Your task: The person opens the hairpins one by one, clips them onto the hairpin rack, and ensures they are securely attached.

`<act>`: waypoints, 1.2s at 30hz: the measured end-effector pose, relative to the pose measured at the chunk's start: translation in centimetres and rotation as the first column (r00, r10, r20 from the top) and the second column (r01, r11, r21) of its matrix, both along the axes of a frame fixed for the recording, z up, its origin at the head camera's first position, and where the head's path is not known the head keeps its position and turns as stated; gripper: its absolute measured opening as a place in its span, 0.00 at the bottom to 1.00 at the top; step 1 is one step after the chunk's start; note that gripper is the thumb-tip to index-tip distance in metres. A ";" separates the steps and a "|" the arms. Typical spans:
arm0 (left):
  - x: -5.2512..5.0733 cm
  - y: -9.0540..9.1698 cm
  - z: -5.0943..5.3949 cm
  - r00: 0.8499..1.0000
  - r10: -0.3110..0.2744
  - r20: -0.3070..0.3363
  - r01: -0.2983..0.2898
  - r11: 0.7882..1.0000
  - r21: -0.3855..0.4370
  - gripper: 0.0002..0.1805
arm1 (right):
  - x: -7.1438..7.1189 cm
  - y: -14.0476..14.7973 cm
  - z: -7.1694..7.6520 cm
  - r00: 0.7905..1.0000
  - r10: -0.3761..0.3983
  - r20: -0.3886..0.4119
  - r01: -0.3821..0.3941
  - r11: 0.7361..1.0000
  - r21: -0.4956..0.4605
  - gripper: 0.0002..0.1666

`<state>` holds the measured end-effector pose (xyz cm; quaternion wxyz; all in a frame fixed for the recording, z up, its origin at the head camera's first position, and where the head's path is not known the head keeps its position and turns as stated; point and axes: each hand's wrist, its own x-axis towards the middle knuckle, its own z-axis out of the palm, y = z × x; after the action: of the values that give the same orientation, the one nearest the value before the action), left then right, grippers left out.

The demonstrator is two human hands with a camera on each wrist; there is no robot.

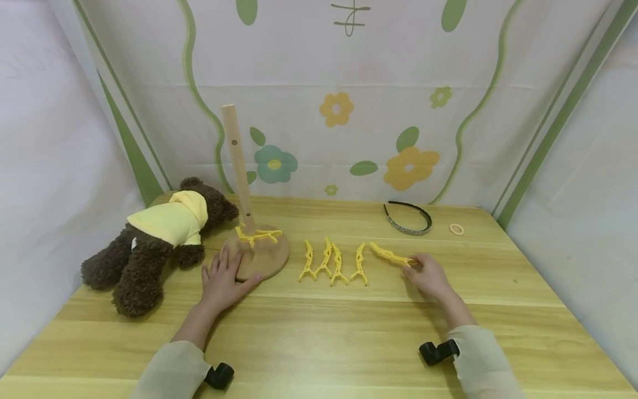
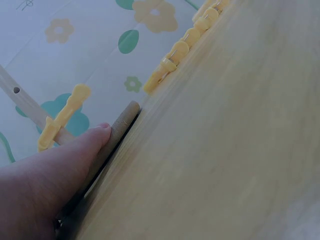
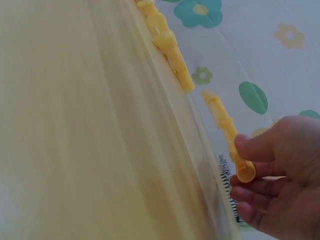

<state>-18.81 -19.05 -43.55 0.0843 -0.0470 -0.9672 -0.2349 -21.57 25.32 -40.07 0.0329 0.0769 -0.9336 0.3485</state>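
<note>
In the head view my left hand [image 1: 222,282] rests with spread fingers at the near left edge of a round wooden base [image 1: 271,260]. Its thumb lies along the base's rim. An upright wooden post [image 1: 237,166] rises from this base, and yellow clips [image 1: 259,236] lie around its foot. My right hand [image 1: 430,276] pinches one end of a yellow plastic clip [image 1: 389,255] between thumb and fingers; the right wrist view shows this clip [image 3: 227,130] held above the table. Several similar forked yellow clips [image 1: 338,266] lie in a row between the hands.
A brown teddy bear [image 1: 169,221] in a yellow hoodie lies on its side at the left. Toward the back right are a black, glittery headband [image 1: 408,228] and a small beige ring [image 1: 456,229]. A flower-printed cloth [image 1: 299,111] hangs behind the wooden table [image 1: 324,343].
</note>
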 end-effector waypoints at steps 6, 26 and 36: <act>-0.1 0.0 -0.1 1.000 0.000 0.008 0.000 1.000 -0.006 0.49 | -0.7 0.1 1.1 0.997 0.043 -0.062 -0.042 0.999 0.015 0.22; -0.1 0.0 -0.1 1.000 0.000 0.001 0.000 1.000 -0.003 0.48 | -3.9 -5.5 5.4 0.938 0.282 -0.201 -0.267 0.959 0.097 0.19; 0.0 0.0 -0.1 1.000 -0.002 0.009 0.002 1.000 -0.001 0.48 | -4.9 -9.9 6.5 0.923 0.331 -0.197 -0.312 0.942 0.122 0.18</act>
<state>-18.85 -19.02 -43.63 0.0799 -0.0472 -0.9676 -0.2350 -26.44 15.44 -33.57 0.0722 0.2678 -0.9137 0.2971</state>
